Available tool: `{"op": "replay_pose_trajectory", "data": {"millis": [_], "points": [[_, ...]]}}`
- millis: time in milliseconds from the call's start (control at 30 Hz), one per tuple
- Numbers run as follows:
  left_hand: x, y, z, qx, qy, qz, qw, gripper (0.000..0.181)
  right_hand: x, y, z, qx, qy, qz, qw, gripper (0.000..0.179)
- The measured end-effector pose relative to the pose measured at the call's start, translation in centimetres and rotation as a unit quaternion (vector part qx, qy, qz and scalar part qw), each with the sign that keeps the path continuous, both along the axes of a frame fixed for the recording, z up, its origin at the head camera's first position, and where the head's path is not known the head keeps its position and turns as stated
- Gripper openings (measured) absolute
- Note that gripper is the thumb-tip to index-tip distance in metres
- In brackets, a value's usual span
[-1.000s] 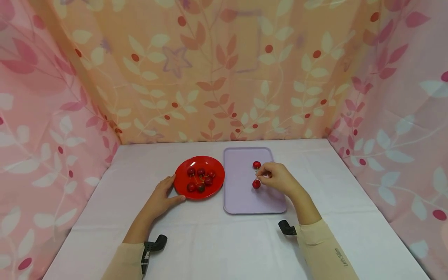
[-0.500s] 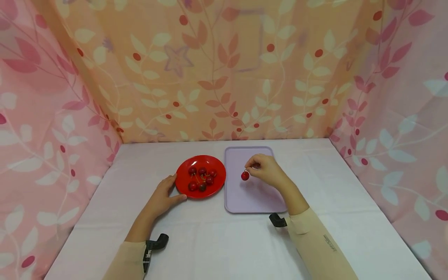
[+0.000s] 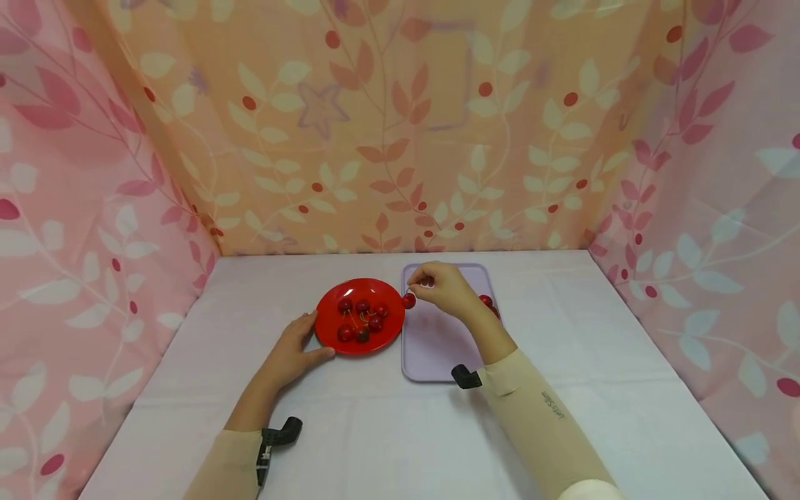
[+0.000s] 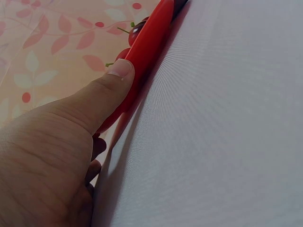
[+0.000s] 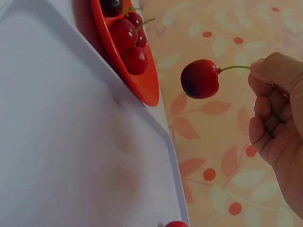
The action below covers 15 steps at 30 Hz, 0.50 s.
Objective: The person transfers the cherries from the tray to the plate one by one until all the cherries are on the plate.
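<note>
My right hand (image 3: pixel 445 287) pinches a red cherry (image 5: pixel 200 79) by its green stem between thumb and fingertips, and the fruit hangs down from them. In the head view this cherry overlaps the right rim of a red plate (image 3: pixel 359 347), where several cherries (image 3: pixel 375 323) with stems lie. My left hand (image 3: pixel 295 351) rests against the plate's left side, its thumb (image 4: pixel 106 87) along the near rim and its other fingers spread around the left edge. Beneath my right hand is a lilac tray (image 3: pixel 431 354). Other cherries (image 3: pixel 485 300) lie on it, partly hidden by my right forearm.
Plate and tray stand side by side on a white-covered table (image 3: pixel 350 430). An orange patterned curtain (image 3: pixel 400 139) closes off the back, and pink patterned curtains (image 3: pixel 94 208) hang at the sides. A black wrist camera (image 3: pixel 465 377) sits by each sleeve.
My right hand has lifted the cherry by its stem from the tray and carried it left to the plate's rim. My left hand has stayed at the plate.
</note>
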<state>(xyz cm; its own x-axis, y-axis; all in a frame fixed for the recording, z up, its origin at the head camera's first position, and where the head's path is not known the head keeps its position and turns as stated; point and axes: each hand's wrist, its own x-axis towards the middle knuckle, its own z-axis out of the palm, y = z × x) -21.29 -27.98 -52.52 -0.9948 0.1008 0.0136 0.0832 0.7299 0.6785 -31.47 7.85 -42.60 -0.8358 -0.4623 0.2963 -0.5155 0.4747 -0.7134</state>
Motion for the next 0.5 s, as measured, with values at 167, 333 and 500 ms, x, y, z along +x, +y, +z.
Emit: {"op": "replay_pose_trajectory", "data": {"millis": [167, 333, 500], "points": [[0.0, 0.0, -0.1, -0.007, 0.003, 0.002, 1.0000, 0.108, -0.9, -1.7, -0.1, -0.011, 0.008, 0.002, 0.9999, 0.004], [-0.1, -0.1, -0.1, -0.006, 0.012, -0.002, 0.9999, 0.107, -1.9, -3.2, -0.1, -0.003, 0.022, 0.004, 0.9997, 0.006], [-0.1, -0.2, -0.3, -0.002, 0.019, -0.008, 0.9998, 0.106, -2.5, -4.4, -0.5, -0.001, 0.018, 0.006, 0.9998, 0.007]]}}
